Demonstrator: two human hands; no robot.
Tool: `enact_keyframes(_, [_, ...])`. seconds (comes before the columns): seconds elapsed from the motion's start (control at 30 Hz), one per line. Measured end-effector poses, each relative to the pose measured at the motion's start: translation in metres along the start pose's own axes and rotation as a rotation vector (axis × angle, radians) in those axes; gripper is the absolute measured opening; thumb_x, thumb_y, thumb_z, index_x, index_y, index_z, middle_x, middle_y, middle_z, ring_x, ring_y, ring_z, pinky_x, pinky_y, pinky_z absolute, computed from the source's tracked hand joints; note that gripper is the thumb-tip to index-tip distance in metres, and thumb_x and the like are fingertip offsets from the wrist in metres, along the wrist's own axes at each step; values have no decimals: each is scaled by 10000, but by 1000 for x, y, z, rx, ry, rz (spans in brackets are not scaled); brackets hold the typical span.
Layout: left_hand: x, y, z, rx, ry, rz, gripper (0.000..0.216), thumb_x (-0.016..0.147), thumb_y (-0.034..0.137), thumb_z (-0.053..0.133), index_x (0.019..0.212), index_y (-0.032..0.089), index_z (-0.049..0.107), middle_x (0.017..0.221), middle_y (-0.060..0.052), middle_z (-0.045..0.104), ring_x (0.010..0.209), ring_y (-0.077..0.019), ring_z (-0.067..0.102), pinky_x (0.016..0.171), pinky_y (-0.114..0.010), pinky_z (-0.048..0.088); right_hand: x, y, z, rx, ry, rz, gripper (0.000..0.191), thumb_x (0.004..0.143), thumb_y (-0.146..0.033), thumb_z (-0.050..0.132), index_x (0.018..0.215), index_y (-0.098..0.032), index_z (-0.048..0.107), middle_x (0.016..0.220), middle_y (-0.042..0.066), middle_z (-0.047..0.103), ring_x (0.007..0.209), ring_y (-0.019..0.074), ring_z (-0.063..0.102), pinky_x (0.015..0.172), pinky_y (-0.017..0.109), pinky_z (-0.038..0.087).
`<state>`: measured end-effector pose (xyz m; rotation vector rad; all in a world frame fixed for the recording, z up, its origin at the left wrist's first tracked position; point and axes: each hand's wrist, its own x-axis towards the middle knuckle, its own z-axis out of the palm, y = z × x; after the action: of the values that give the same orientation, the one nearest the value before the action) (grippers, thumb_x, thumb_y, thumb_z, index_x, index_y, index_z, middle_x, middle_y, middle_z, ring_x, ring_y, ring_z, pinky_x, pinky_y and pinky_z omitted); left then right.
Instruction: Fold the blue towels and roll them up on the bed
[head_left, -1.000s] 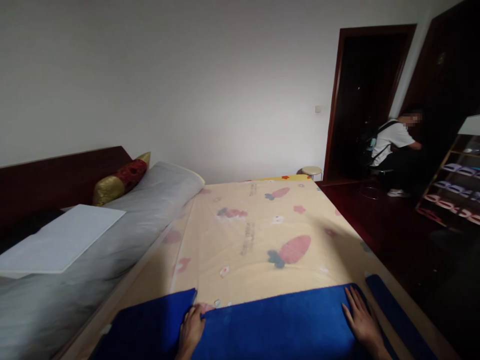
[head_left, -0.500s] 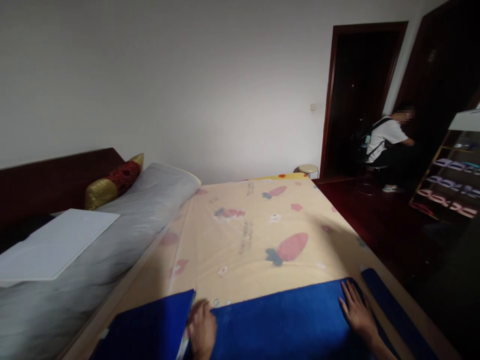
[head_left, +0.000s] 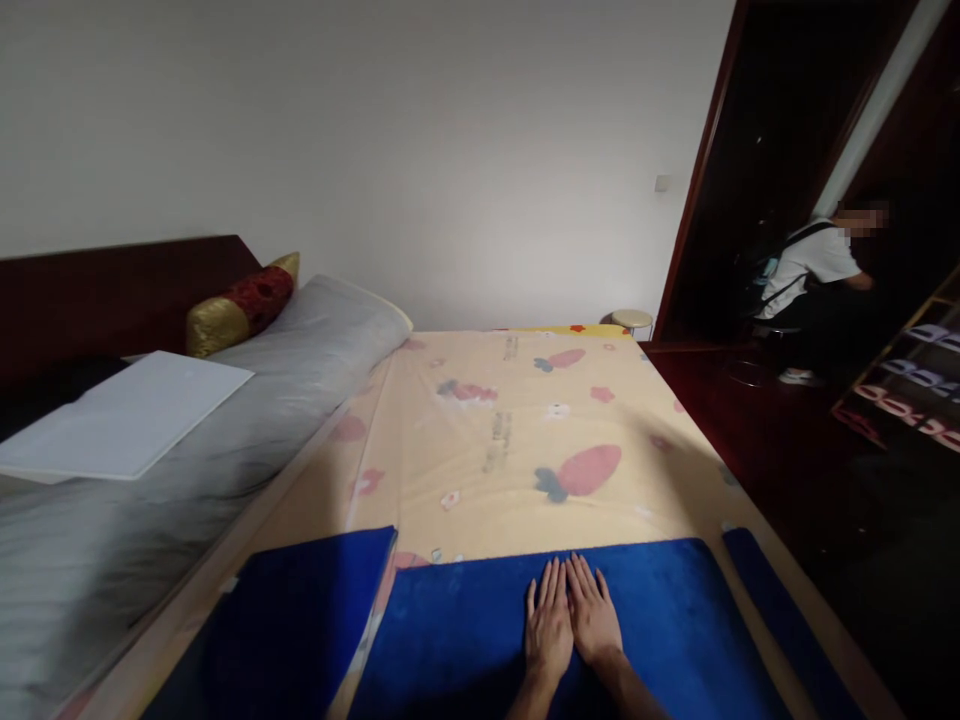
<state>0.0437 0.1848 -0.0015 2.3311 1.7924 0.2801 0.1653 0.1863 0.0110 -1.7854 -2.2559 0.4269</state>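
A blue cloth (head_left: pixel 450 630), perhaps a towel, lies spread flat on the bed in front of me, its lower part cut off by the frame. Both palms rest on it near its far edge. My left hand (head_left: pixel 549 625) is flat with fingers stretched forward. Right beside it, my right hand (head_left: pixel 592 610) also lies flat, the two touching or nearly so. To the left is a folded darker blue cloth (head_left: pixel 300 610) with a small pale tag. A narrow blue strip of cloth (head_left: pixel 787 610) lies along the bed's right side.
The bed has a peach sheet (head_left: pixel 480 480) with carrot prints. At left are a grey rolled quilt (head_left: pixel 322 350), a white board (head_left: pixel 135 415) and a red-gold bolster (head_left: pixel 251 305). A stool (head_left: pixel 631 319), a seated person (head_left: pixel 814 265) and a shoe rack (head_left: pixel 911 390) stand beyond.
My hands have come together from the cloth's left and right sides to its middle. The cloth's far edge looks flatter. The view has shifted and tilted a little.
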Motion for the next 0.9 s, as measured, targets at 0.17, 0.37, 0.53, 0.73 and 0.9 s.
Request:
enact_keyframes(0.17, [3, -15, -24, -8, 6, -2, 566, 938, 353, 233, 1469, 297, 47, 1579, 15, 187, 1451, -203, 198, 1184, -512, 192, 1, 22, -19, -5, -7, -12, 561, 955, -476, 238, 1477, -288, 155, 1562, -2, 133, 1445, 218, 152, 1167, 490, 156])
enact_keyframes(0.37, [-12, -109, -67, 117, 69, -302, 579, 930, 456, 208, 1473, 258, 170, 1571, -6, 226, 1449, -192, 204, 1186, -497, 148, -27, 118, -46, -114, 107, 275, 656, 922, -597, 190, 1481, -255, 187, 1565, 15, 193, 1445, 198, 157, 1173, 481, 133])
enact_keyframes(0.53, [-48, -209, -79, 260, 126, -654, 638, 909, 484, 162, 1486, 210, 142, 1588, -22, 190, 1458, -177, 171, 1173, -484, 183, -53, 202, -44, -169, 220, 455, 755, 894, -623, 150, 1492, -162, 165, 1573, 56, 191, 1453, 212, 123, 1170, 464, 157])
enact_keyframes(0.73, [-50, -233, -108, 198, 16, -705, 648, 894, 475, 190, 1479, 195, 181, 1593, -29, 172, 1461, -174, 154, 1165, -480, 215, -50, 213, -55, -145, 239, 453, 769, 877, -595, 147, 1456, -111, 295, 1532, 111, 304, 1431, 271, 212, 1157, 509, 173])
enact_keyframes(0.9, [-33, -170, -128, 132, -6, -719, 608, 911, 376, 205, 1464, 124, 217, 1581, -123, 159, 1463, -251, 135, 1148, -578, 167, -38, 125, -59, -134, 322, 437, 707, 916, -391, 35, 1435, 38, 249, 1523, 225, 256, 1435, 331, 167, 1142, 590, 76])
